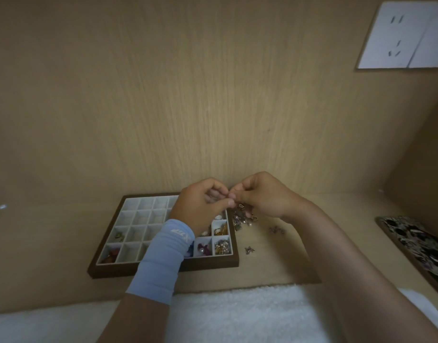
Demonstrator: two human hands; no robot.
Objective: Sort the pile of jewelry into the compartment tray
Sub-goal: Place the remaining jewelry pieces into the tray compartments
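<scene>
Jewelry pile (242, 219), a small tangle of gold-toned charms and pearls, lies on the pale wooden desk (287, 263) just beside the right edge of the compartment tray (163, 267), near enough that each piece has only a short trip to a cell. Watching remotely, I judge the sorting to be partly done: cells along the tray's right side hold gold pieces, pearls and purple beads, two at the left hold green and reddish bits, and many show only white lining. Both hands hover directly over the pile, knuckles up, fingertips meeting. The left hand (200, 206), its wrist in a light blue sleeve (163, 253) that crosses the tray, and the right hand (260, 196) each pinch a small piece with curled fingers, probably to work it free of the tangle. The fingertips hide the piece itself. One stray charm (276, 229) and another charm (249, 249) lie apart on the desk.
</scene>
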